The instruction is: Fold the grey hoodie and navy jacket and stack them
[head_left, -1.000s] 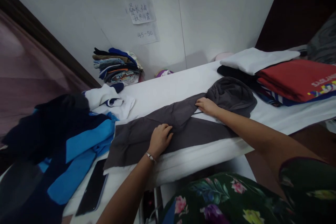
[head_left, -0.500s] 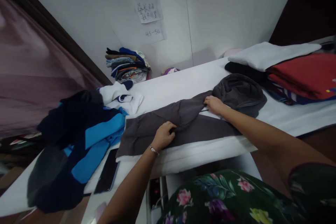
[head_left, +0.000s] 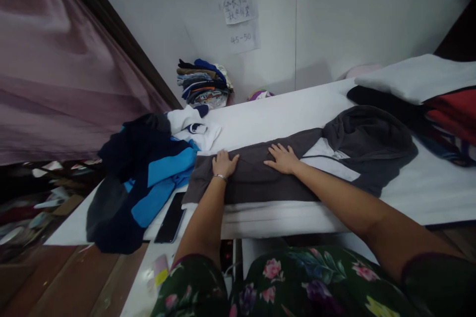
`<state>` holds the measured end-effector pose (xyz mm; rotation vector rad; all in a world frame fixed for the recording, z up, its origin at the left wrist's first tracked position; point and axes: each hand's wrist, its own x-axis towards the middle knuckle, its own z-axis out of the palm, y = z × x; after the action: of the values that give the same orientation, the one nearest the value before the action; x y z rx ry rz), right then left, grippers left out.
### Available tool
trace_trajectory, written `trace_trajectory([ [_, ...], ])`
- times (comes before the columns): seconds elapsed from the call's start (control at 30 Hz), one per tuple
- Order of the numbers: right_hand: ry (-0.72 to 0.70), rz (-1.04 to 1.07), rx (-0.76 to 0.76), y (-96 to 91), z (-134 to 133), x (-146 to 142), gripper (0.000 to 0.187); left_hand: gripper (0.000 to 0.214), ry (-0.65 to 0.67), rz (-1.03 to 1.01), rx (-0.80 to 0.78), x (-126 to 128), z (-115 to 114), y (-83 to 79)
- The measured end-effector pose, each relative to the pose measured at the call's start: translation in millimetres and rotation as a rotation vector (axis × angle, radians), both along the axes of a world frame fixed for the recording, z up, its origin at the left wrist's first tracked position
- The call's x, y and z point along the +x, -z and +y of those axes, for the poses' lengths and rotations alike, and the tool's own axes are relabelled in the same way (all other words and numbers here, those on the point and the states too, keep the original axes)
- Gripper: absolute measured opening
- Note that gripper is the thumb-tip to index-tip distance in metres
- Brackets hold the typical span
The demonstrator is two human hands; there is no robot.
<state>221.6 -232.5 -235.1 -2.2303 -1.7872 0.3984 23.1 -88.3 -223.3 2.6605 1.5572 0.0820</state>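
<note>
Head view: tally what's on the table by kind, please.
Grey hoodie: 1
Loose clothes: 2, blue-navy heap, white garment
Folded stacks: 2, wall stack, right stack
Phone: 1
Total: 6

The left hand (head_left: 224,163) no longer pinches a fold at the hoodie's (head_left: 256,185) middle; it now lies flat near its left end. The right hand (head_left: 281,158) is off the hood (head_left: 368,133), spread flat at centre frame. The fold now lies smoother.
</note>
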Motion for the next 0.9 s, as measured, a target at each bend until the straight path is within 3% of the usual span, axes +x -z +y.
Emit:
trace_trajectory([
  [0.1,0.038,-0.024,0.033,9.1,-8,8,0.081,0.061,-0.028,0.025,0.04,-22,16,2.4],
  [0.2,0.054,-0.049,0.043,12.8,-15,12,0.081,0.062,-0.053,0.033,0.03,-26,19,3.8],
  [0.37,0.048,-0.078,0.046,12.8,-20,12,0.079,0.056,0.003,-0.003,0.041,-23,12,2.8],
  [0.5,0.048,-0.101,0.04,15.7,-20,11,0.079,0.047,0.058,-0.028,0.134,-39,-6,2.7],
  [0.6,0.052,-0.112,0.045,19.7,-20,12,0.079,0.05,-0.062,-0.048,0.22,-59,-19,3.8],
  [0.67,0.052,-0.119,0.039,21.5,-20,11,0.079,0.051,-0.158,-0.081,0.187,-72,-21,1.8],
  [0.77,0.052,-0.141,0.034,22.2,-21,10,0.076,0.042,-0.226,-0.174,0.135,-86,-13,-7.3],
  [0.9,0.05,-0.175,0.035,20.6,-22,8,0.073,0.038,-0.372,-0.251,0.183,-94,3,-22.6],
])
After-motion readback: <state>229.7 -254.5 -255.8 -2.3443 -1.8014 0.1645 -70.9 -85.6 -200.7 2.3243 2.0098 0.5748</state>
